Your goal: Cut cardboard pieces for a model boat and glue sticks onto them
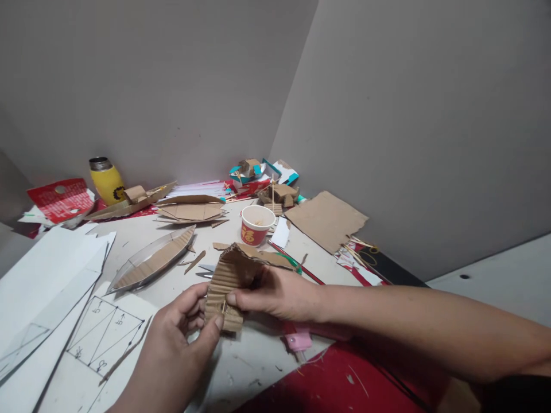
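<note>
Corrugated cardboard, a bent ribbed piece [228, 281], sat between both hands just in front of the red paper cup [257, 225]; the left hand [181, 335] pinched its lower edge with thumb and fingers clamped, and the right hand [275, 295] gripped its side. It looked light, stiff along the flutes and easily creased, so best held by the edges. The cup held what seemed to be thin sticks, too small to tell

Bare forearms, no sleeves, short fingernails

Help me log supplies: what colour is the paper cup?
Red with a white rim, paper cup; head view.
</note>
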`<state>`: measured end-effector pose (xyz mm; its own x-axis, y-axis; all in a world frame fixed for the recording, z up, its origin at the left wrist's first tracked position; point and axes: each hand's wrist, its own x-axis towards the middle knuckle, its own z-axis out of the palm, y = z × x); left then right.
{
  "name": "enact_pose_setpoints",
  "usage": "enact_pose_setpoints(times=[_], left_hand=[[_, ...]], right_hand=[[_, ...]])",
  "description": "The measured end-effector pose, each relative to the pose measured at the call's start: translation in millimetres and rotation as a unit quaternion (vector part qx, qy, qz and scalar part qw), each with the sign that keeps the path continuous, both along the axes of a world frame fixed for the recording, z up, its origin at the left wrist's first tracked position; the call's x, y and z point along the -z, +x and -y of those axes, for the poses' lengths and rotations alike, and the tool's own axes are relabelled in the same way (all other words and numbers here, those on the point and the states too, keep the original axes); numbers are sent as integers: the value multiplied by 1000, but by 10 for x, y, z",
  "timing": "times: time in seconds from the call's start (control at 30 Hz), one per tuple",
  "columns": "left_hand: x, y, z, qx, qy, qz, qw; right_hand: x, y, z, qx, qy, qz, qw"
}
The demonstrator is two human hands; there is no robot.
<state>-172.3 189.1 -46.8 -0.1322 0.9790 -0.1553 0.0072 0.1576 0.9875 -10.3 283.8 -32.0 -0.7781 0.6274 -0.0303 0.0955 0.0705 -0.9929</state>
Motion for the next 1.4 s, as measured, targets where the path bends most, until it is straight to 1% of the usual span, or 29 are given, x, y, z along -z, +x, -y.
enact_pose_setpoints(times=[0.07,0.13,0.23,0.33,0.4,0.47,0.53,0.57,0.6,0.67,0.73,0.8,0.87,0.97,1.03,1.07,1.13,1.23,1.3,1.33,1.4], left_hand=[[-6,-7,4,11,-3,3,1000],[-9,-16,4,27,-6,26,999],[-22,-29,-17,36,-6,75,997],[-45,-50,-60,22,-22,101,994],[-49,-78,-91,3,-35,103,994],[-33,-119,-115,-11,-35,102,994],[-2,-164,-131,-20,-26,102,994],[15,-185,-137,-22,-23,102,994],[31,-203,-144,-27,-24,102,994],[57,-225,-160,-40,-28,104,993],[73,-232,-179,-52,-29,104,993],[83,-229,-195,-60,-27,99,993],[87,-222,-201,-58,-27,94,993],[82,-211,-191,-44,-12,95,994],[70,-204,-182,-37,-3,90,995],[63,-200,-179,-37,-2,87,996],[52,-192,-180,-42,-4,83,996],[51,-183,-187,-49,0,85,995],[58,-178,-185,-50,7,90,995],[63,-176,-182,-51,9,95,994],[72,-170,-173,-56,12,107,993]], right_hand=[[-5,-1,-10,-19,2,8,1000],[-25,-12,-18,-11,-16,1,1000],[-66,-50,-35,4,-84,-2,996],[-110,-77,-67,-20,-149,22,988],[-148,-56,-88,-14,-163,44,986],[-190,4,-92,32,-141,60,988],[-223,97,-64,83,-86,79,990],[-233,148,-34,98,-52,90,990],[-237,200,8,100,-20,102,990],[-222,293,122,62,37,129,989],[-179,360,257,-10,112,159,981],[-118,390,379,-86,205,191,956],[-59,380,461,-135,295,226,919],[-19,304,512,-167,398,287,855],[-43,236,532,-184,446,315,817],[-68,203,549,-200,462,325,801],[-129,146,597,-259,475,341,769],[-194,90,690,-387,479,342,710],[-184,76,751,-451,489,330,670],[-158,80,781,-470,499,326,651],[-64,113,843,-487,517,315,629]])
